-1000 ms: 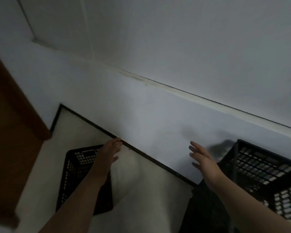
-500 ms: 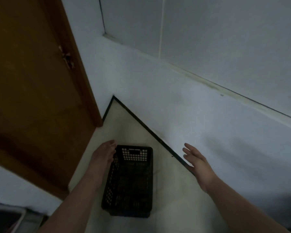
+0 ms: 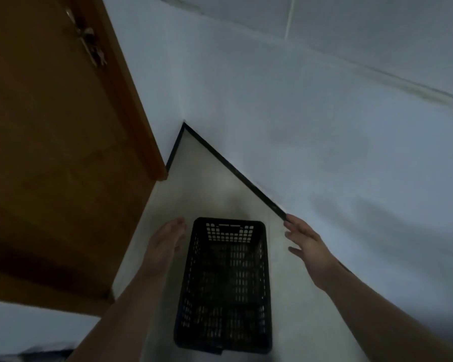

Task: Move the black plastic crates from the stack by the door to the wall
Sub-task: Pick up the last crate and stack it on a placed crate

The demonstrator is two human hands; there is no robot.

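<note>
Hands beside the crate

The black crate (image 3: 224,286) stands on the floor near the door (image 3: 50,139). The left hand (image 3: 165,244) and right hand (image 3: 309,246) are open, touching nothing. It looks light and stiff; hold the rim

Swung leftward over the last second, away from the second crate at the lower right, now out of sight, and onto the brown door (image 3: 50,152), grown to fill the left side. Brought the black crate (image 3: 224,283) from under the left forearm to a spot centred between both arms, larger and nearer the bottom edge. Shifted the left hand (image 3: 165,246) from above the crate to just beside its left rim, and lowered the right hand (image 3: 307,246), fingers spread, to the crate's right.
</note>
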